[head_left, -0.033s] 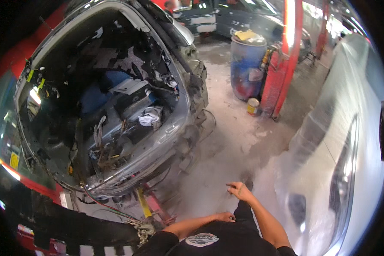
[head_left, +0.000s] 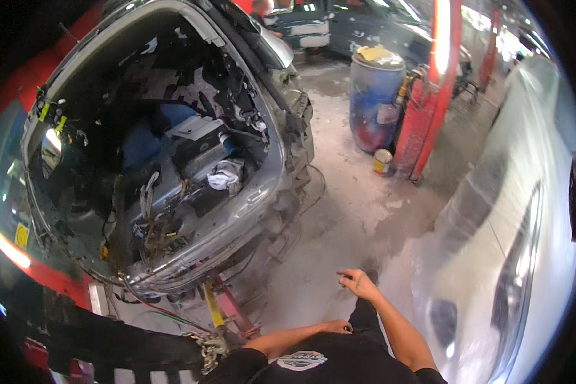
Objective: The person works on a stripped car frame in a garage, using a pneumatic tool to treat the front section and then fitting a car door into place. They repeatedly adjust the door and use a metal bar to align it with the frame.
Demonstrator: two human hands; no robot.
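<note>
Looking down from the head camera, we find our left hand (head_left: pixel 340 326) at waist height against our black shirt (head_left: pixel 361 358), its fingers curled in; we cannot tell whether they pinch the fabric or merely rest there. Our right hand (head_left: pixel 358 283) hangs ahead of us over the grey floor (head_left: pixel 345 211), its index finger reaching out a little apart from the more bent ones, with nothing visible in its grasp.

On our left, well apart from both hands, stands the stripped car body (head_left: pixel 201 25), its wide rear opening facing us. We judge it heavy and stiff, quite beyond lifting by hand; its smooth lower sill (head_left: pixel 253 206) seems the safest place to grip, while the ragged corner (head_left: pixel 301 128) may well have sharp edges. On our right is a car under plastic sheeting (head_left: pixel 457 256). We expect the sheeting to be light, soft, rather slippery and easily torn, so a gathered edge would serve better than a flat pinch.

Just beside our left sleeve (head_left: pixel 240 366), a metal chain (head_left: pixel 212 352) lies bunched near the end of a yellow and red beam (head_left: pixel 214 306); it should feel weighty and limp, best held by several links together. Inside the car body, a crumpled white cloth (head_left: pixel 224 176) looks light and soft, easy to take by any fold. Farther off, a blue drum (head_left: pixel 372 96) stands beside a red post (head_left: pixel 422 121).
</note>
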